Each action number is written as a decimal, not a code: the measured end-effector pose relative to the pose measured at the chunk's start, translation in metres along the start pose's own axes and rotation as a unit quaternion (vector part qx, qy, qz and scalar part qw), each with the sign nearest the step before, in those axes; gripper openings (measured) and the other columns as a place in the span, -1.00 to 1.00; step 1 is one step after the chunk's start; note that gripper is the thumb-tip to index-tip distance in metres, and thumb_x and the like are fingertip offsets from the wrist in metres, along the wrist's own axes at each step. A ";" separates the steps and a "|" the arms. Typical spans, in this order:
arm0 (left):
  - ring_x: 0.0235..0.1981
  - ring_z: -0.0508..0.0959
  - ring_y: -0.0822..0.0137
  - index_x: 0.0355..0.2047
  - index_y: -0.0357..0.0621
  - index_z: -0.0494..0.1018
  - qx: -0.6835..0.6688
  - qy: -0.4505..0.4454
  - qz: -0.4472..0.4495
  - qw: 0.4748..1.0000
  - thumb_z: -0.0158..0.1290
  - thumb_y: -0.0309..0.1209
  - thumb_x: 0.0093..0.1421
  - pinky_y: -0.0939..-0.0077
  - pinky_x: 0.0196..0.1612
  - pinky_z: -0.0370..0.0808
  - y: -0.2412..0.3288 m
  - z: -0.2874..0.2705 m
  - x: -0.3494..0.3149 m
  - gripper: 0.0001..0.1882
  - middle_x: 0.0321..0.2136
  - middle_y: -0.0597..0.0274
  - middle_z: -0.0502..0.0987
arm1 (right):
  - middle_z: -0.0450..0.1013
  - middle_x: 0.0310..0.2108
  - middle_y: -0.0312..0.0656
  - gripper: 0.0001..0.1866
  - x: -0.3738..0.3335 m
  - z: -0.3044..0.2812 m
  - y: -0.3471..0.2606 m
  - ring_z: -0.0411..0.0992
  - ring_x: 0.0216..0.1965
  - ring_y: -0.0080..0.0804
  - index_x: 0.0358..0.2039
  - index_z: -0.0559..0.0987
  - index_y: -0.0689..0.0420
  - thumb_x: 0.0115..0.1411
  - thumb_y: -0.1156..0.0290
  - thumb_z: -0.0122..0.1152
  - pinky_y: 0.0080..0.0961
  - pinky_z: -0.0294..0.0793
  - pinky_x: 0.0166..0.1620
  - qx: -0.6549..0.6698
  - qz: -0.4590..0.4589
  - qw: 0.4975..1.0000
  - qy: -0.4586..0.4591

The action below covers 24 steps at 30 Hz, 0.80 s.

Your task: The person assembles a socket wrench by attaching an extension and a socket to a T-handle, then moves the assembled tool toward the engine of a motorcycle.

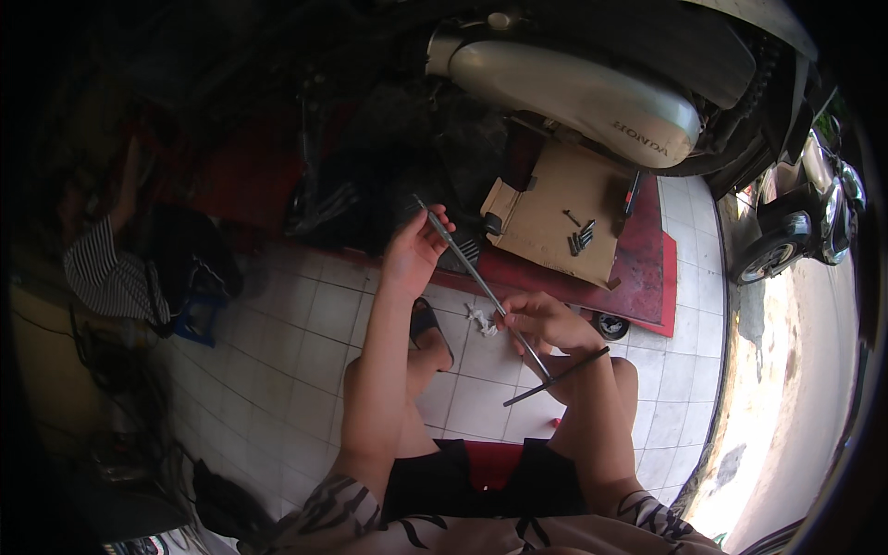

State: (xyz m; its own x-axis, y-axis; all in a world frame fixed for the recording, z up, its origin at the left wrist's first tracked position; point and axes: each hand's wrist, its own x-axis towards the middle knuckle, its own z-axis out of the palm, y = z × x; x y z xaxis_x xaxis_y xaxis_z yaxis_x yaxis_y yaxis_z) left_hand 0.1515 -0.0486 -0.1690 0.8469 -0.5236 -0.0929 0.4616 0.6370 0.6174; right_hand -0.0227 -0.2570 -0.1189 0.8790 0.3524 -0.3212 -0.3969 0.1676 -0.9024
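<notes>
A long metal T-handle wrench slants across the space in front of me, its thin tip up at the left and its dark crossbar low at the right. My left hand pinches the shaft close to the tip. Lower down, my right hand has its fingers closed round the shaft, a little above the crossbar. Beyond my hands, a flattened cardboard piece lies on a red platform, and several small dark bolts rest on it in a loose group.
A motorcycle with a silver side cover stands over the platform's far side. White crumpled scraps lie on the tiled floor. At left, another person in a striped garment is near a blue stool. Another motorcycle is at right.
</notes>
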 end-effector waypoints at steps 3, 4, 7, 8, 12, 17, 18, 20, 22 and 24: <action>-0.06 0.56 0.29 -0.02 -0.26 0.46 0.032 0.023 0.016 0.999 0.05 -0.30 0.38 0.46 -0.03 0.52 -0.001 0.001 0.000 -0.70 -0.16 0.22 0.54 | 0.48 -0.53 -0.29 -0.85 0.001 -0.002 0.004 0.36 -0.62 -0.66 -0.34 0.56 0.20 0.31 0.40 0.15 -0.72 0.23 -0.55 -0.020 0.019 1.000 -0.013; -0.06 0.56 0.30 -0.01 -0.26 0.46 0.013 0.047 0.051 0.997 0.05 -0.32 0.38 0.48 -0.03 0.52 0.002 0.000 0.000 -0.71 -0.16 0.22 0.54 | 0.47 -0.57 -0.30 -0.86 0.001 -0.003 0.005 0.36 -0.63 -0.66 -0.35 0.57 0.20 0.30 0.40 0.16 -0.71 0.23 -0.56 -0.029 0.031 0.999 -0.018; -0.06 0.56 0.34 0.01 -0.27 0.46 -0.009 0.095 0.126 0.988 0.06 -0.36 0.37 0.53 -0.02 0.52 0.016 -0.008 -0.003 -0.72 -0.15 0.22 0.54 | 0.48 -0.46 -0.31 -0.86 0.003 -0.013 0.013 0.45 -0.53 -0.64 -0.27 0.57 0.22 0.34 0.40 0.17 -0.72 0.32 -0.52 -0.073 0.024 0.994 -0.074; -0.07 0.55 0.35 0.02 -0.27 0.46 0.007 0.099 0.129 0.987 0.06 -0.37 0.37 0.56 -0.02 0.52 0.021 -0.007 -0.005 -0.72 -0.15 0.22 0.54 | 0.47 -0.50 -0.31 -0.87 0.003 -0.012 0.013 0.44 -0.56 -0.65 -0.30 0.57 0.21 0.32 0.41 0.17 -0.72 0.30 -0.53 -0.068 0.007 0.996 -0.063; -0.12 0.55 0.41 0.04 -0.28 0.45 0.130 0.108 0.137 0.976 0.07 -0.40 0.37 0.61 -0.03 0.51 0.025 0.001 -0.015 -0.71 -0.16 0.23 0.54 | 0.47 -0.57 -0.32 -0.86 0.001 -0.008 0.007 0.44 -0.57 -0.66 -0.32 0.57 0.19 0.32 0.40 0.17 -0.72 0.32 -0.53 -0.027 -0.058 0.997 -0.040; -0.26 0.53 0.42 0.02 -0.28 0.45 0.257 0.140 0.215 0.932 0.04 -0.36 0.40 0.58 -0.13 0.51 0.042 0.022 -0.032 -0.72 -0.26 0.26 0.53 | 0.47 -0.50 -0.35 -0.85 0.002 -0.009 -0.001 0.49 -0.49 -0.65 -0.27 0.55 0.20 0.36 0.37 0.15 -0.72 0.38 -0.50 0.013 -0.144 0.989 -0.021; -0.29 0.52 0.43 0.00 -0.28 0.45 0.280 0.139 0.231 0.922 0.02 -0.35 0.41 0.57 -0.17 0.50 0.046 0.032 -0.034 -0.73 -0.30 0.27 0.52 | 0.48 -0.49 -0.34 -0.85 0.000 -0.009 -0.002 0.49 -0.49 -0.65 -0.26 0.55 0.20 0.37 0.38 0.14 -0.71 0.39 -0.49 0.023 -0.157 0.987 -0.017; -0.38 0.49 0.46 -0.10 -0.28 0.45 0.287 0.080 0.260 0.919 -0.03 -0.32 0.44 0.58 -0.30 0.45 0.052 0.055 -0.031 -0.76 -0.38 0.28 0.48 | 0.49 -0.48 -0.33 -0.85 -0.002 -0.008 -0.001 0.49 -0.49 -0.65 -0.26 0.54 0.20 0.37 0.38 0.13 -0.70 0.39 -0.49 0.030 -0.178 0.983 -0.018; -0.48 0.46 0.49 -0.20 -0.25 0.42 0.310 0.030 0.262 0.913 -0.10 -0.29 0.47 0.60 -0.43 0.38 0.055 0.100 -0.018 -0.75 -0.46 0.29 0.45 | 0.51 -0.46 -0.31 -0.85 -0.004 -0.012 -0.001 0.51 -0.48 -0.65 -0.26 0.54 0.21 0.37 0.39 0.13 -0.69 0.40 -0.48 0.025 -0.196 0.980 -0.026; -0.54 0.42 0.49 -0.23 -0.22 0.40 0.353 0.010 0.243 0.903 -0.16 -0.26 0.49 0.60 -0.48 0.31 0.072 0.142 0.002 -0.72 -0.49 0.30 0.42 | 0.51 -0.45 -0.31 -0.86 -0.007 -0.010 -0.006 0.51 -0.48 -0.64 -0.27 0.54 0.22 0.37 0.40 0.13 -0.69 0.40 -0.48 0.032 -0.194 0.980 -0.036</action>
State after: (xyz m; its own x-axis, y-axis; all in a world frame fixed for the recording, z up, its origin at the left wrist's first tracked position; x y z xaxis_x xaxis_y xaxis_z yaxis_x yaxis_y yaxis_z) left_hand 0.1494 -0.0842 -0.0144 0.9120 -0.2638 0.3142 -0.2445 0.2654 0.9326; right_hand -0.0241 -0.2698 -0.1141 0.9472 0.3141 0.0649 -0.0550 0.3584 -0.9319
